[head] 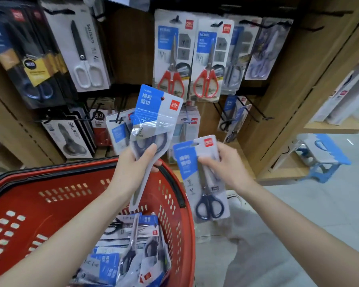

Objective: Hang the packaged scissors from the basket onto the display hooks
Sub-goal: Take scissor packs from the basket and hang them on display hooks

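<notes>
Head view, shop aisle. Two packs in hand at once.

Left grip (140, 162): fingers and thumb are wrapped round the lower half of the raised pack (157, 121), thumb across the front. The pack stands near upright at frame centre, blue header at 12 o'clock, punched hole (162, 98) uppermost and uncovered. Judgement: it is held low so the hole is free to meet a peg.

Right grip (224, 162): thumb and fingers pinch the second pack (205, 183) just below its header, and the dark blue handles hang at 6 o'clock. It sits at 4 o'clock of the raised pack, apart from it and lower. Likely parked as the next one while the left does the hanging.

Basket (175, 183): red, at 7 o'clock of frame, under the left forearm. More packed scissors (129, 251) are heaped in its near corner. By that heap, the task is well short of done.

Display: blue-headed packs of the same look hang on a hook (120, 120) at 9 o'clock of the raised pack, just behind it. Probable target, same product. Long black hooks (263, 118) are at 3 o'clock, red-handled scissors (170, 65) at 12 o'clock and white-handled scissors (85, 56) at 10 o'clock.

The raised pack's hole is not on any peg. Whether the pack touches those behind it, I cannot tell.

Risk: the bag looks soft and the hole small, so threading one-handed may let the header fold away from the peg tip.
</notes>
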Tool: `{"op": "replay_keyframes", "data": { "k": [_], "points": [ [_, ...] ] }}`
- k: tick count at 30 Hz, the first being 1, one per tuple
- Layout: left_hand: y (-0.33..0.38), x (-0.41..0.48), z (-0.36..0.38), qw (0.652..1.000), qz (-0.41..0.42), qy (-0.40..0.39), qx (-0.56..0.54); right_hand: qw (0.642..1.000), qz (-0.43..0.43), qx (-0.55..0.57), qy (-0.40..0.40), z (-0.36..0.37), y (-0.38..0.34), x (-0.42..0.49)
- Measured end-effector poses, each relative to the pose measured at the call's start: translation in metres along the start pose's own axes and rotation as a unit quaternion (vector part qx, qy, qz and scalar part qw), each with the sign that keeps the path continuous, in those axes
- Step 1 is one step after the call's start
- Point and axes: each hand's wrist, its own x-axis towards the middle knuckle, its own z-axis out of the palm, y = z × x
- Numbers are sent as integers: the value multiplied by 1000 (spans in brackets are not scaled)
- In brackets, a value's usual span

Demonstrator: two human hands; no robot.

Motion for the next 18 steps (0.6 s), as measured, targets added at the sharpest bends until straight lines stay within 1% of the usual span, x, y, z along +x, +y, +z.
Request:
{"op": "replay_keyframes", "data": {
  "k": [6, 9, 13, 16, 18],
  "points": [
    [-9, 30, 39, 999, 0, -26, 32, 992, 35, 62, 103, -58, 38, 33],
    [-11, 46, 66, 999, 3, -41, 29, 977, 102, 93, 165, -81, 70, 59],
    [-17, 66, 100, 997, 16, -64, 43, 957, 185, 93, 202, -103, 118, 93],
    [-23, 81, 121, 996, 21, -76, 51, 946, 213, 92, 225, -110, 148, 112],
    [-29, 91, 131, 996, 18, -77, 47, 933, 226, 100, 263, -113, 165, 124]
  ]
}}
